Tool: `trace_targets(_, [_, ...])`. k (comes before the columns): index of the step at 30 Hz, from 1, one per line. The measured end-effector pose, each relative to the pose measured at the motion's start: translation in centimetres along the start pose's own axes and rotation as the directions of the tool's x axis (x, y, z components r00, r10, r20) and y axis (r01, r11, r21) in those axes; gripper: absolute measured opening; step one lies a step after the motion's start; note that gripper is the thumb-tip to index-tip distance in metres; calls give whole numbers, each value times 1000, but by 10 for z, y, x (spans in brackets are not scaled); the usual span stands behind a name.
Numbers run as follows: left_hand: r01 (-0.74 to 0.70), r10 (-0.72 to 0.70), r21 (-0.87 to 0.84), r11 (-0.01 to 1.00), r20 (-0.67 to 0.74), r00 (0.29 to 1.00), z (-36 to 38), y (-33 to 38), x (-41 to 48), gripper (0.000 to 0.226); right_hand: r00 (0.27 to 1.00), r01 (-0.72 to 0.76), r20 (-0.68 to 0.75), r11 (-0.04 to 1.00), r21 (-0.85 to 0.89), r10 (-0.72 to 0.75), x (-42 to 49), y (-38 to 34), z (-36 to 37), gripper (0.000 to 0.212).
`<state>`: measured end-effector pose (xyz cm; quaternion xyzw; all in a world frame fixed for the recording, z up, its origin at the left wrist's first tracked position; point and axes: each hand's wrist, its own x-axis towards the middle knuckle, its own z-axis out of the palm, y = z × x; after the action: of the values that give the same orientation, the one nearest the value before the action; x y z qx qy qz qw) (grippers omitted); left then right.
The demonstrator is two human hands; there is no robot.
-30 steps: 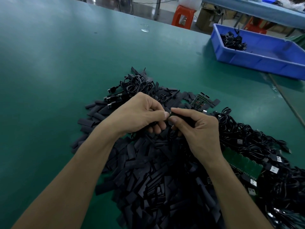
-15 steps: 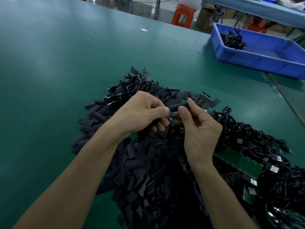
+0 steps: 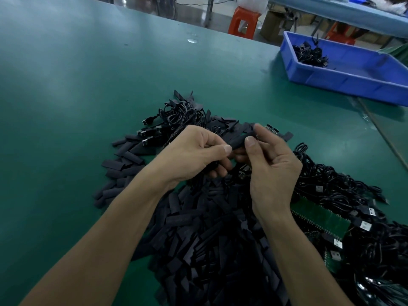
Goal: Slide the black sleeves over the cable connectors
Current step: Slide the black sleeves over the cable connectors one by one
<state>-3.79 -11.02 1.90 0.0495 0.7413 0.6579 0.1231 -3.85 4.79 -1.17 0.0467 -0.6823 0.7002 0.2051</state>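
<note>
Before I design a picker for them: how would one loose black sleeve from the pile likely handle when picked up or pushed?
Probably light: the sleeve sits in a fingertip pinch between the left hand and right hand. Likely soft and flattened, since those in the pile lie flat, so they should slide rather than roll. Its matte surface suggests fair grip.

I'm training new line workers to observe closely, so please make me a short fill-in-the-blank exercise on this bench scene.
The left hand and right hand hold one black ____ between them.
The tray holding a few cables is ____.
The circuit board beside the right wrist is ____.
Missing: sleeve; blue; green.
</note>
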Motion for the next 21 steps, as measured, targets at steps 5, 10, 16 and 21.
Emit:
trace_targets(5, [33,-33,-9,999,26,999,0,2,0,15,999,-36,-30,999,20,37,1,1,-1,16])
trace_targets(10, [23,-23,-8,1000,7,1000,4,1,1,19,999,-47,-14,999,18,47,-1,5,-2,18])
trace_targets(16, [-5,4,-44,999,-33,999,4,-3,2,21,998,-61,-12,997,48,62,-2,6,0,22])
trace_targets(21, [-14,11,-52,999,-63,998,-1,-4,5,19,997,-69,37,997,39,67,-2,-2,-2,26])
